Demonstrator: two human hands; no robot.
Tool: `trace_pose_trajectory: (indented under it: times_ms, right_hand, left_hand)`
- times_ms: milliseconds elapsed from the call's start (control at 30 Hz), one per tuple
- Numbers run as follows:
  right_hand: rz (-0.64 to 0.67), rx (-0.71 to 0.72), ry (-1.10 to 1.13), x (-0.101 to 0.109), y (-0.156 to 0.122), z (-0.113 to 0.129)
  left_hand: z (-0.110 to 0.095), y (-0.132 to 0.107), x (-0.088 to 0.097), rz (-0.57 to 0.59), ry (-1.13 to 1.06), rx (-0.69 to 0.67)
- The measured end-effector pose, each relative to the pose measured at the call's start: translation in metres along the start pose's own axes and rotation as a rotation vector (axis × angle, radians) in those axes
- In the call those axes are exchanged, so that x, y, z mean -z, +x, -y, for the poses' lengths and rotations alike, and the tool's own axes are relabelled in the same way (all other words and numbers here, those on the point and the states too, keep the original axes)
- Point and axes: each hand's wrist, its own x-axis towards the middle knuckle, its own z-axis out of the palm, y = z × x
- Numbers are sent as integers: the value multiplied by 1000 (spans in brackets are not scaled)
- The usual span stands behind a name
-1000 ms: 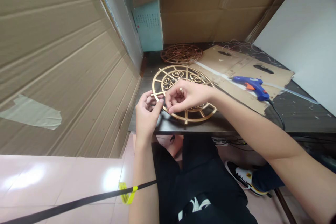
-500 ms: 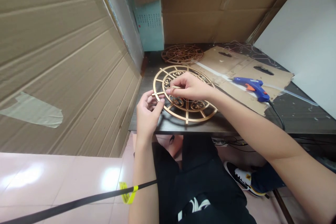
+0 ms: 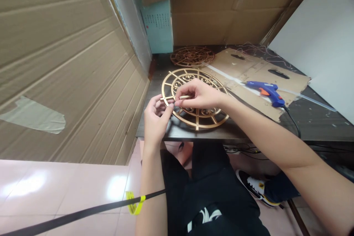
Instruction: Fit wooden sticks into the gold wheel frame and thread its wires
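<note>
**Left hand on the gold round frame (image 3: 197, 120), pale stick (image 3: 184, 97) in the right**

Through the head camera I see the left hand (image 3: 155, 116) closed on the frame's left rim, thumb above and fingers curled behind. The right hand (image 3: 200, 94) is curled closed around the stick, thumb and fingertip nearly meeting close to the left thumb; I cannot tell whether they pinch anything else. The stick's visible length runs nearly level, left to right.

The frame sits over the near part of the table, its face up; being round, it has no long axis, and one spoke points at the near edge. I cannot tell whether its left side rests on the wood. The right hand hides much of its middle.

To the right, well apart, a blue glue gun (image 3: 265, 90) lies with its nozzle leftward on a torn cardboard sheet (image 3: 250, 66). Beyond the frame lies a darker round lattice (image 3: 192, 56).

The dark tabletop (image 3: 155, 81) is boxed in by a cardboard wall (image 3: 83, 62) at left, a white panel (image 3: 312, 40) at right and more cardboard (image 3: 204, 25) behind.
</note>
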Motion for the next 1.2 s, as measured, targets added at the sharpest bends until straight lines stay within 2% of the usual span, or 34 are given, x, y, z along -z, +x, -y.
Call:
trace_pose_trajectory:
  times_ms: [133,200,467,867,1200]
  right_hand:
    - [-254,30,-242,-2,2,-3]
    - [-298,56,-372,-2,2,-6]
    - [-210,71,-527,-5,2,-15]
    - [-176,140,-702,-5,1,-21]
    - [-69,18,-841,-13,5,-16]
  left_hand:
    - [1,0,0,-3,-14,-1]
    - [2,0,0,-4,-18,-1]
    - [1,1,0,4,-8,-1]
    - [-4,-2,-2,3,21,6]
    - [0,0,1,-6,27,16]
